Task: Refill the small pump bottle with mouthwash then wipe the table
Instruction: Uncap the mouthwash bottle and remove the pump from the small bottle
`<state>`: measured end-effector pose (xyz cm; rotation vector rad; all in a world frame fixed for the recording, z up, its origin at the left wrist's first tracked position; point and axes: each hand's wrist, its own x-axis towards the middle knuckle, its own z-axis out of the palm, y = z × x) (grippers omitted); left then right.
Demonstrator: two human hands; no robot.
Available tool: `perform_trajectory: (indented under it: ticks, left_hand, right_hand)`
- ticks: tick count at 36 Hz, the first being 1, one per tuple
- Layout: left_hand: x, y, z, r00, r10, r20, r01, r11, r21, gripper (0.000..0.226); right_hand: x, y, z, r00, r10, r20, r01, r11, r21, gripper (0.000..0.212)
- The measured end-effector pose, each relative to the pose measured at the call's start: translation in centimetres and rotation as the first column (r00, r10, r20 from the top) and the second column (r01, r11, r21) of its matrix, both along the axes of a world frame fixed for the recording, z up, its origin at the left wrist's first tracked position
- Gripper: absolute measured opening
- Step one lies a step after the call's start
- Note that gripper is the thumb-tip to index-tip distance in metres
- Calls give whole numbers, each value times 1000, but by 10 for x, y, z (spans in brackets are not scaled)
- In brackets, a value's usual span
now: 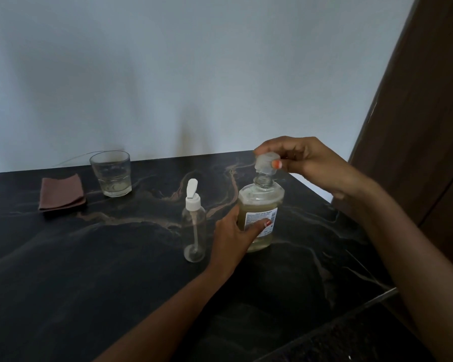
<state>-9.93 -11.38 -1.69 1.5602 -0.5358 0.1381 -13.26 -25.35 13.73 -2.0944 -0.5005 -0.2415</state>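
A large clear mouthwash bottle [262, 205] with yellowish liquid and a white label stands upright on the dark marble table [89, 270]. My left hand [233, 236] grips its lower body. My right hand [306, 160] holds the bottle's translucent cap [266, 164] just above the open neck, apart from it. To the bottle's left stands the small clear pump bottle [194, 226] with its white pump head on; it looks nearly empty.
A glass tumbler [111, 173] with a little pale liquid stands at the back left. A folded brown cloth [62, 195] lies beside it. A white wall runs behind the table, and a brown panel [424, 113] stands at the right.
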Motion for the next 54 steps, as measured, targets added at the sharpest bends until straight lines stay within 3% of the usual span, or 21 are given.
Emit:
perform_trajectory:
  ticks: [17, 23, 29, 36, 43, 48, 54]
  left_hand:
    - [0, 0, -1, 1000, 4, 0, -4, 1000, 0, 43]
    - [1, -2, -3, 1000, 11, 0, -11, 1000, -3, 42]
    - [-1, -1, 0, 1000, -17, -10, 17, 1000, 0, 36]
    - [-2, 1, 0, 999, -50, -9, 50, 998, -32, 35]
    - [-3, 2, -2, 998, -55, 17, 56, 998, -21, 34]
    - [-3, 4, -3, 998, -52, 32, 52, 999, -10, 32]
    - [-5, 2, -2, 998, 1, 64, 0, 1000, -12, 29]
  right_hand:
    - [-15, 9, -16, 965, -31, 261, 52, 996, -74, 46]
    - [-13, 3, -10, 950, -103, 296, 91, 994, 53, 40]
    - [-12, -12, -25, 941, -299, 157, 236, 915, 326, 20]
    - [-20, -45, -77, 910, -407, -80, 389, 771, 503, 25]
    - [-30, -58, -136, 851, -460, -255, 525, 728, 441, 37]
    - [-36, -61, -152, 791, -579, -198, 612, 751, 246, 36]
    - [-40, -58, -159, 783, -617, -76, 621, 768, 156, 40]
